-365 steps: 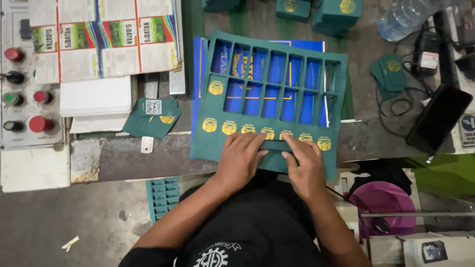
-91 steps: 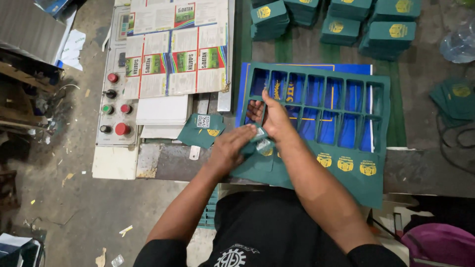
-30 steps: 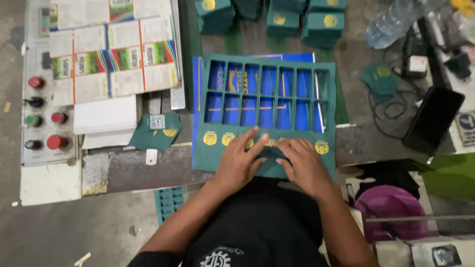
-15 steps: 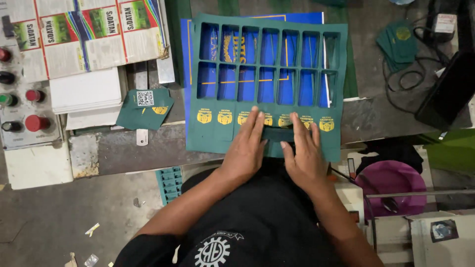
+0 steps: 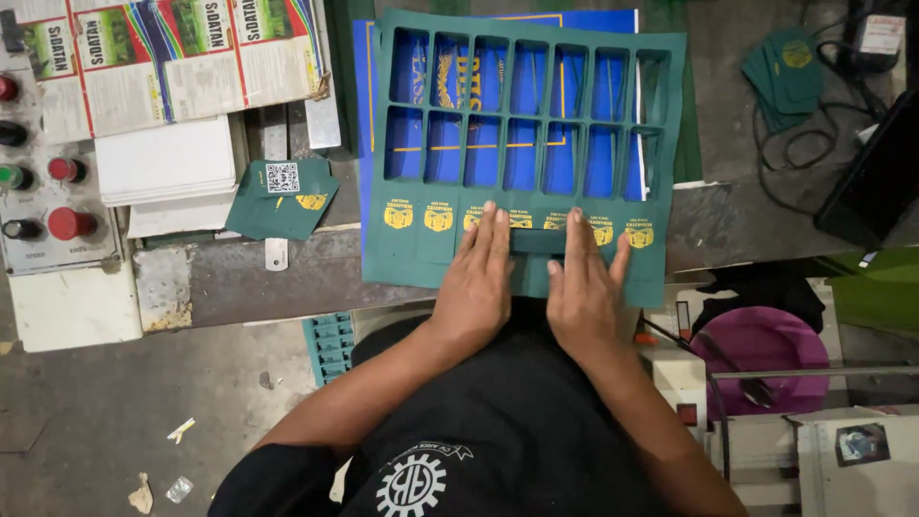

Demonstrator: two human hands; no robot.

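Left hand (image 5: 476, 278) slid outward, flat on die-cut green card sheet (image 5: 421, 244)

The left hand (image 5: 476, 278) and right hand (image 5: 581, 287) lie flat on the near strip of the green die-cut card sheet (image 5: 525, 153), hiding the yellow emblems beneath them, and whether anything is pinched under the palms cannot be told. The blue sheet (image 5: 498, 105) below shows only through the cut-out windows, its gold design mostly covered. The printed carton blanks (image 5: 172, 53), the control panel (image 5: 38, 172) and the black device (image 5: 876, 182) run off the frame's edges.
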